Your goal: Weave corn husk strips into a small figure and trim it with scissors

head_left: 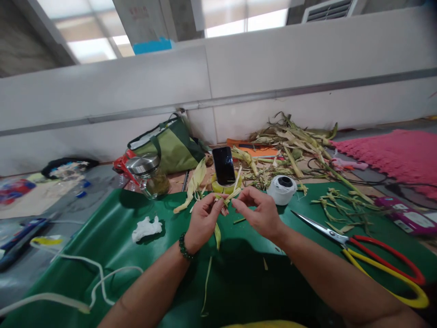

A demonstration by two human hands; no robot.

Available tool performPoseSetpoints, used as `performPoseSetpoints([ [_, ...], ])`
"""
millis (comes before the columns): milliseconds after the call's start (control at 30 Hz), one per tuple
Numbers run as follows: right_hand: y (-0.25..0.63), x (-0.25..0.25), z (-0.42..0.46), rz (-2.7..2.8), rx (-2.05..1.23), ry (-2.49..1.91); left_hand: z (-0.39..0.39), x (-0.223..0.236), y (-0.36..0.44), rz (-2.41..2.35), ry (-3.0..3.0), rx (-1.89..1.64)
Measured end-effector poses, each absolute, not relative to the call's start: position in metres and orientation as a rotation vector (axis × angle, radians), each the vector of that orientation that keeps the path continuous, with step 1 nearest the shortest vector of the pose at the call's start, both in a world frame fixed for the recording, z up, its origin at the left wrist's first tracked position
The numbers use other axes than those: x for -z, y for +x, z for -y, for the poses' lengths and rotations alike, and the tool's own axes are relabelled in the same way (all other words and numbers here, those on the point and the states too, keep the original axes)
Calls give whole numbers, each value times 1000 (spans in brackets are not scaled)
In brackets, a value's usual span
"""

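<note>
My left hand (206, 217), with a dark beaded bracelet on its wrist, pinches a small bundle of pale corn husk strips (232, 195) between thumb and fingers. Close by on the right, my right hand (257, 210) has thumb and index finger curled into a pinch beside the bundle. Whatever lies between its fingertips is too small to make out. Just beyond the hands a dark phone (224, 165) leans upright on a yellow roll (220, 186). A larger dry husk (194, 186) lies left of the phone. The white thread spool (282, 189) stands right of my right hand.
Large scissors (344, 240) with red and yellow handles lie at right, near thin knotted husk pieces (336, 207). Behind are a heap of dried husks (290, 136), a green bag (170, 146) and a lidded glass jar (150, 178). Crumpled white tissue (146, 228) and white cable (99, 269) lie left.
</note>
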State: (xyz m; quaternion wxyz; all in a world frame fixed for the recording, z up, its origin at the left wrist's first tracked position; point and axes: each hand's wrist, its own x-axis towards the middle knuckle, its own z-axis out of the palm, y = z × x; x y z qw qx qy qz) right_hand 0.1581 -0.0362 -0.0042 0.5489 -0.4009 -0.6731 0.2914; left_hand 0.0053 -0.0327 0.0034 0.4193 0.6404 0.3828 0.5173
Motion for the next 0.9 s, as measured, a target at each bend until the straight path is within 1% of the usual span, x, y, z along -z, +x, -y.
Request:
performPoseSetpoints([
  [100, 159, 0, 32, 1540, -941, -902, 32, -3, 4, -970, 1660, -1294],
  [300, 156, 5, 28, 1468, -1147, -945, 33, -3, 4, -999, 1687, -1225],
  [400, 155, 8, 29, 1515, -1078, -952, 34, -5, 6, -975, 1555, -1243],
  [533, 155, 9, 32, 1607, -734, -919, 33, -6, 6, -961, 1421, -1248],
  [600, 155, 9, 30, 1570, -674, -893, 32, -7, 6, -964, 1404, -1236],
  [667, 155, 11, 27, 1464, -794, -877, 32, -8, 6, -958, 1400, -1232],
  [733, 154, 12, 23, 1340, -1014, -856, 32, -9, 6, -941, 1402, -1232],
  [800, 154, 14, 20, 1254, -1168, -817, 33, -10, 6, -926, 1401, -1225],
  [833, 154, 13, 20, 1240, -1186, -795, 33, -10, 6, -920, 1399, -1218],
  [900, 154, 12, 21, 1282, -1108, -747, 33, -9, 6, -909, 1391, -1206],
])
